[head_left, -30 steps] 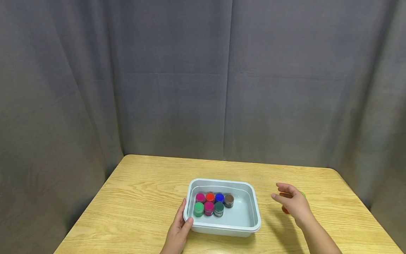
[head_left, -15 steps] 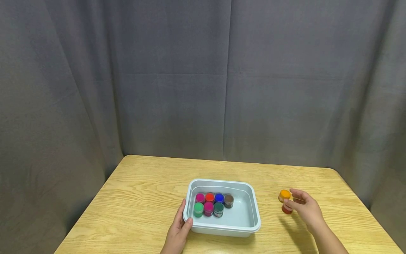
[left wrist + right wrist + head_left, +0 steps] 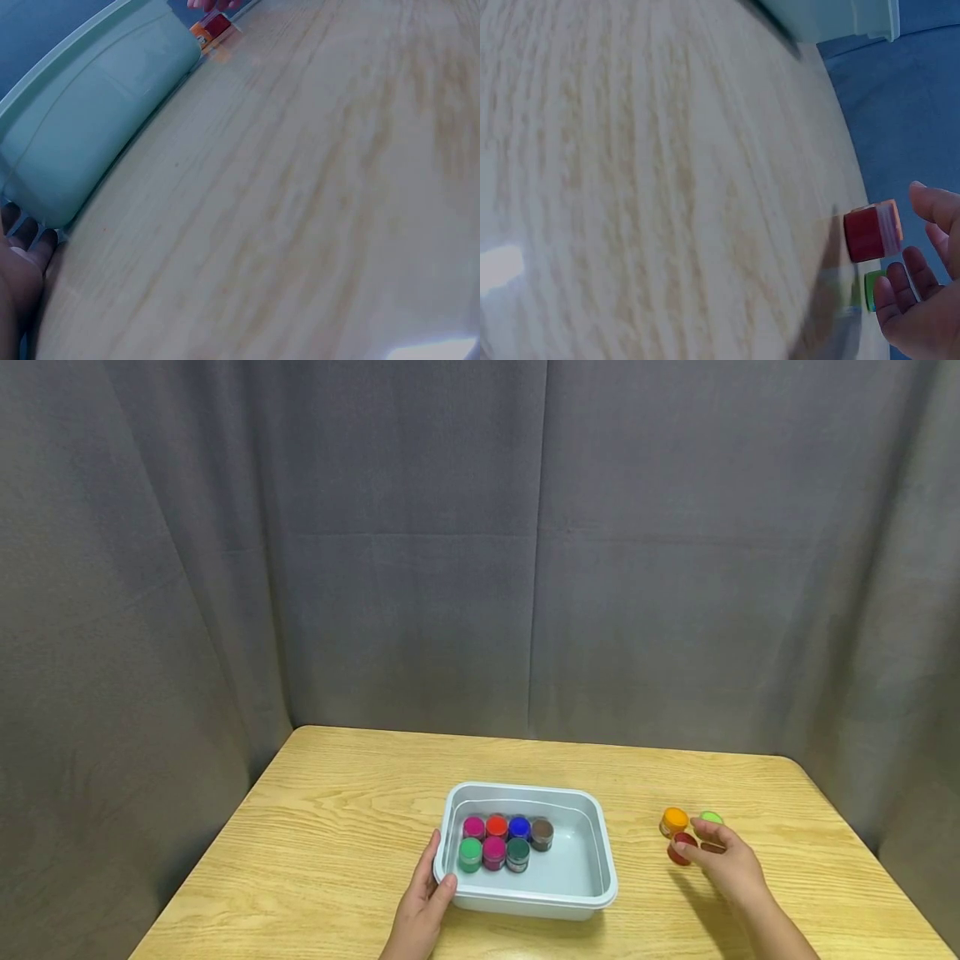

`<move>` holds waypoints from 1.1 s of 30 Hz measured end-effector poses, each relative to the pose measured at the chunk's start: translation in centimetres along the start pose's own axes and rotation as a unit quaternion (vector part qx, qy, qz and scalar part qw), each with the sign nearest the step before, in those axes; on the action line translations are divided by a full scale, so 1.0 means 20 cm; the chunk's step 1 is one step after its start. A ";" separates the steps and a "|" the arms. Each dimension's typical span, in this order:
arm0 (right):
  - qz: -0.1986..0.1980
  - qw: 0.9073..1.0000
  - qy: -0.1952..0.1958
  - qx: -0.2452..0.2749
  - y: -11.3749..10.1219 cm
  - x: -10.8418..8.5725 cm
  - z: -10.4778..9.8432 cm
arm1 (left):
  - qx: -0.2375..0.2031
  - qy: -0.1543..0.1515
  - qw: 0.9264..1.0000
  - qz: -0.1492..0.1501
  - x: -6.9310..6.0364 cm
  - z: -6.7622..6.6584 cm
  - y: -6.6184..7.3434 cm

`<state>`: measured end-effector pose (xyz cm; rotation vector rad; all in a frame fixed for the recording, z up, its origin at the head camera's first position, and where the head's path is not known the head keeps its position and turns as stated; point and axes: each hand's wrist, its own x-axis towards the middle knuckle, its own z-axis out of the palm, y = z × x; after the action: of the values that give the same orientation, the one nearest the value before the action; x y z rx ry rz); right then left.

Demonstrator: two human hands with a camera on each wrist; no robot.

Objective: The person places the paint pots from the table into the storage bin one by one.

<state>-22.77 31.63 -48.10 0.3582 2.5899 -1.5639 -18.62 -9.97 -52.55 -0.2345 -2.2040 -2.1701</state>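
Note:
My left hand [image 3: 418, 910] grips the left front corner of a pale plastic tub [image 3: 528, 903], thumb over the rim and fingers along the outside. Inside stand several small paint jars in two rows: magenta, orange-red, blue [image 3: 518, 828], brown [image 3: 542, 834], light green [image 3: 470, 853] and dark green. To the right of the tub, my right hand [image 3: 731, 864] reaches over a dark red jar [image 3: 864, 235], its thumb overlapping the lid in the head view. The right wrist view shows its fingers spread beside that jar, without a grip. An orange jar [image 3: 674, 822] stands behind; a lime-green jar [image 3: 711, 818] is partly hidden.
The wooden table [image 3: 360, 793] has rounded far corners. Grey curtains [image 3: 405, 610] hang behind it and on both sides. Bare wood lies between the tub and the loose jars.
My right hand has moved right and slightly down, to the dark red jar, uncovering the orange jar and part of the lime-green one. My left hand and the tub have stayed put.

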 end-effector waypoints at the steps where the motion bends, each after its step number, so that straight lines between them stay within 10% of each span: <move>1: 0.000 1.000 0.001 -0.003 0.01 0.00 0.00 | 0.001 0.000 1.000 0.000 0.00 0.00 0.00; 33: -0.006 0.999 0.030 -0.024 0.01 0.03 0.04 | 0.013 0.006 1.000 0.001 0.00 0.00 0.00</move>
<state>-23.23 31.16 -48.81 0.3920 2.6734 -1.5153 -18.56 -9.91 -52.54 -0.2218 -2.2230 -2.1362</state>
